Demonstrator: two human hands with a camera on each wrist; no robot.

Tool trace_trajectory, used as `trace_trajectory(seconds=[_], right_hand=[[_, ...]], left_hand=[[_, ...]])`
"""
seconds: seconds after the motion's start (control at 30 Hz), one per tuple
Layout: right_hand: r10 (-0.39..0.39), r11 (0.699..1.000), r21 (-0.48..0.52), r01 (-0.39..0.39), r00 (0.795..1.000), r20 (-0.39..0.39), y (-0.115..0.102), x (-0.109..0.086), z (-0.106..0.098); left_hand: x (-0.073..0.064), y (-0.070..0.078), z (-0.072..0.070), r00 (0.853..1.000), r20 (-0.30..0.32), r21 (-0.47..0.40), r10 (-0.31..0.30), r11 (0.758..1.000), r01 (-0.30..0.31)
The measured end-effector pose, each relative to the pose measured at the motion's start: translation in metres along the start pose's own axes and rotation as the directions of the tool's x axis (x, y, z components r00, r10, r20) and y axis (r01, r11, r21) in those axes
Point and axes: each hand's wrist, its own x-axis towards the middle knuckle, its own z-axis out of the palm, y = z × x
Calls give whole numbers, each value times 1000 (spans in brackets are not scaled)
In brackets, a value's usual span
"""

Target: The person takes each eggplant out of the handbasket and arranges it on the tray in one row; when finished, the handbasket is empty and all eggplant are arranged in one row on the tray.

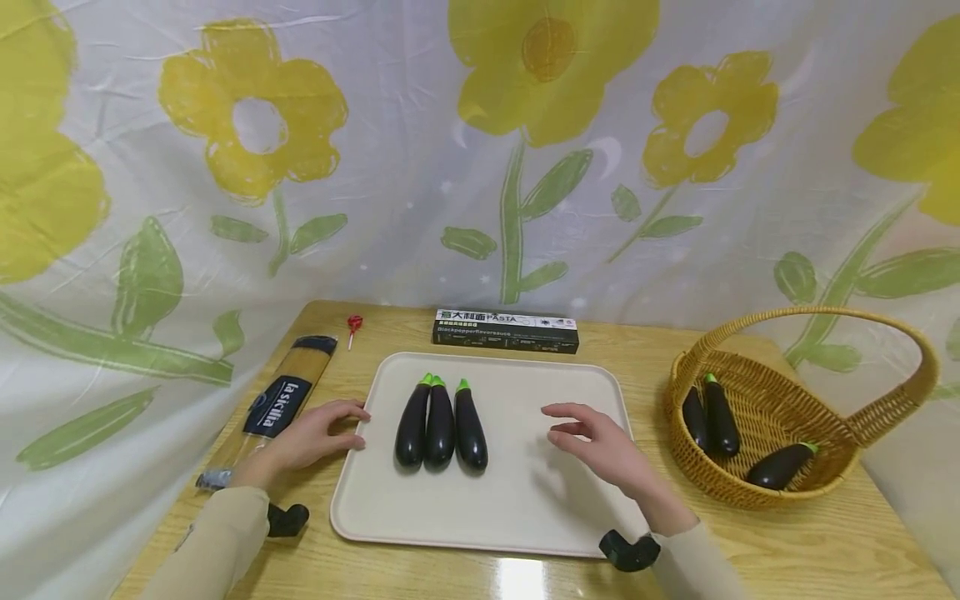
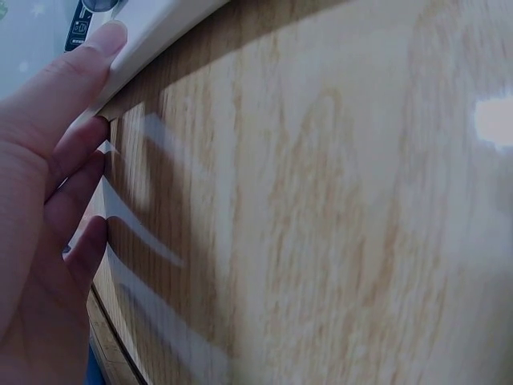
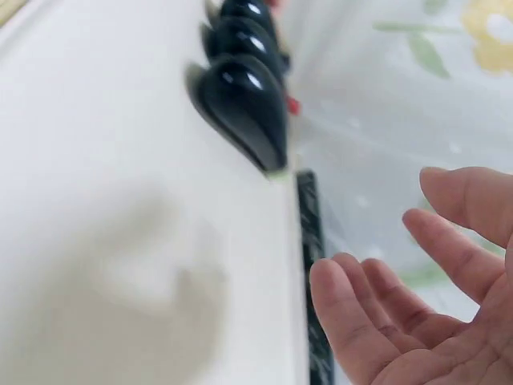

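Three dark eggplants (image 1: pixel 439 423) with green stems lie side by side on the left half of a pale tray (image 1: pixel 525 517). At the tray's left rim is my left hand (image 1: pixel 318 432), its fingers loosely bent. In the left wrist view, that thumb (image 2: pixel 108 38) lies against the white rim; whether it presses there I cannot tell. Above the right part of the tray hovers my right hand (image 1: pixel 600 446), with nothing in it and fingers apart. The right wrist view shows the eggplants (image 3: pixel 244 104) beyond this hand (image 3: pixel 425 297), apart from it.
A wicker basket (image 1: pixel 900 408) with a tall handle stands at right, holding three eggplants (image 1: pixel 780 467). A spaghetti pack (image 1: pixel 277 404) lies left of the tray, near a red lollipop (image 1: pixel 354 322). Behind the tray is a pasta box (image 1: pixel 505 332); a flowered cloth (image 1: pixel 405 225) hangs behind the table.
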Motion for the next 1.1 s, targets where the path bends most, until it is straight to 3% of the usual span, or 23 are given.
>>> trace_trajectory(seconds=[0.2,0.47,0.8,0.97,1.1], right_hand=[[59,997,-42,-63,995,-74,-2,-38,-50],[157,987,36,-154,983,-91,12,-68,-123],[252,967,79,-243,960,-124,45,-69,-189],[291,956,65,-285,948,-132,66,-61,-212],[353,936,42,-351,925,-140,81,-57,-225]], left_hand=[[-1,1,-1,1000,6,1,-10,1000,10],[-1,-1,0,1000,9,-11,-16,1000,16],[0,-1,-1,999,20,-5,-33,999,33],[0,0,-2,999,21,0,-40,999,40],[-1,0,-2,999,18,2,-32,999,32]])
